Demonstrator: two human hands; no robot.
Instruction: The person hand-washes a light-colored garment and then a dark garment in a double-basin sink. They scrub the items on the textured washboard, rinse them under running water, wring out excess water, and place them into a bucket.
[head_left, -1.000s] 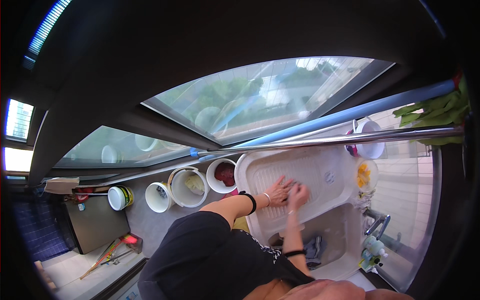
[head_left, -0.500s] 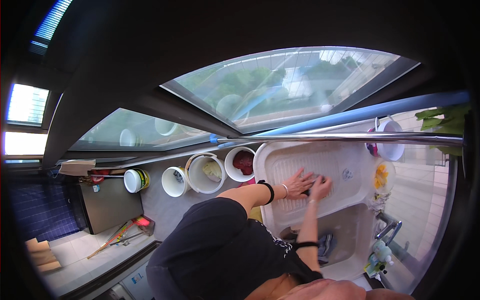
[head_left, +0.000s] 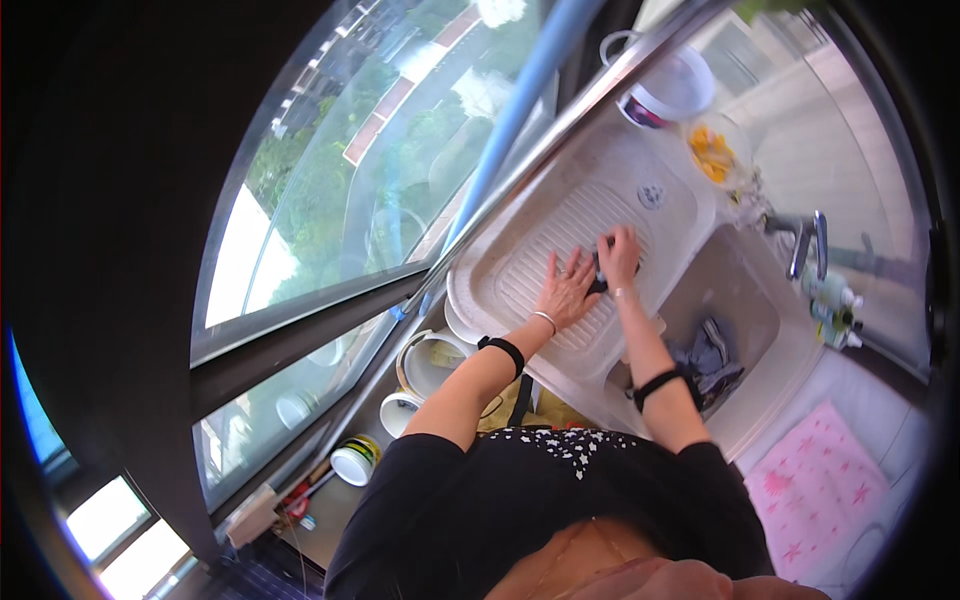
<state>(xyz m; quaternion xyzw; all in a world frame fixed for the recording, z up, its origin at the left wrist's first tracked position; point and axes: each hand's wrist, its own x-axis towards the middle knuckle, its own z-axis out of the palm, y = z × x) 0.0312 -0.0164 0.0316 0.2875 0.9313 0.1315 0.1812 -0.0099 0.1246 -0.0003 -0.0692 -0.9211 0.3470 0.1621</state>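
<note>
Over the ribbed washboard (head_left: 535,262) of the white sink, my left hand (head_left: 568,290) lies flat with its fingers spread, its fingertips against a small dark item (head_left: 599,278). That item looks soft, like cloth, but its kind is mostly hidden under the hands. My right hand (head_left: 621,256) is curled over the other end of it, fingers closed. In the deeper basin (head_left: 755,300) to the right, a bundle of grey-blue and dark cloth (head_left: 712,358) rests at the bottom.
A metal rail (head_left: 560,130) runs slantwise along the window. Beyond the washboard stand a white bucket (head_left: 675,88) and a bowl with yellow contents (head_left: 712,152). At right are a faucet (head_left: 800,240) and bottles (head_left: 832,305). White buckets (head_left: 425,362) stand left; a pink mat (head_left: 818,490) lies lower right.
My view has turned, so the sink now appears slanted and the pink mat shows. Both hands stay on the washboard at the dark item, my left hand's fingers more spread.
</note>
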